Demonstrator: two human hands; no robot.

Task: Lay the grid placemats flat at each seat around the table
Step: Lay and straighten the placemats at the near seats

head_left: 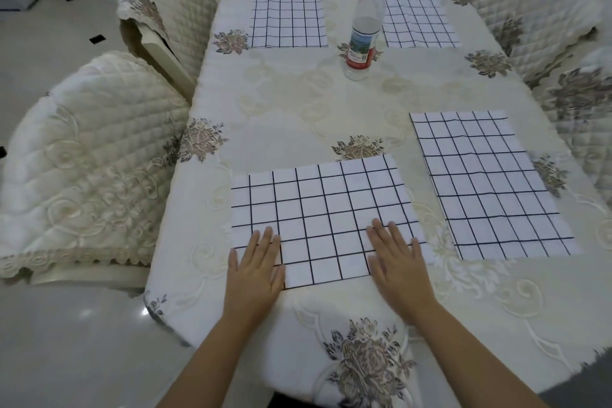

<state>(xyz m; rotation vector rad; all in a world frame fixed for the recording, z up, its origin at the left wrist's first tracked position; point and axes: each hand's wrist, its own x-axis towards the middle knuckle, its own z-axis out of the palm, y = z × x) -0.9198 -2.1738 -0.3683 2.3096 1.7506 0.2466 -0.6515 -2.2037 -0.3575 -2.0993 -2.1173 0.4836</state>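
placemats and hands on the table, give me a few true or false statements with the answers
1. Four grid placemats lie on the table. True: near left placemat, near right placemat, far left placemat, far right placemat.
2. Both hands rest flat, fingers spread, on the near left placemat. True: left hand at its near left corner, right hand at its near right.
3. The water bottle lies on its side. False: it stands upright between the two far placemats.
4. The bottle cap is blue. False: it is red.
5. The right hand is lifting a corner of a placemat. False: it lies palm down with nothing gripped.
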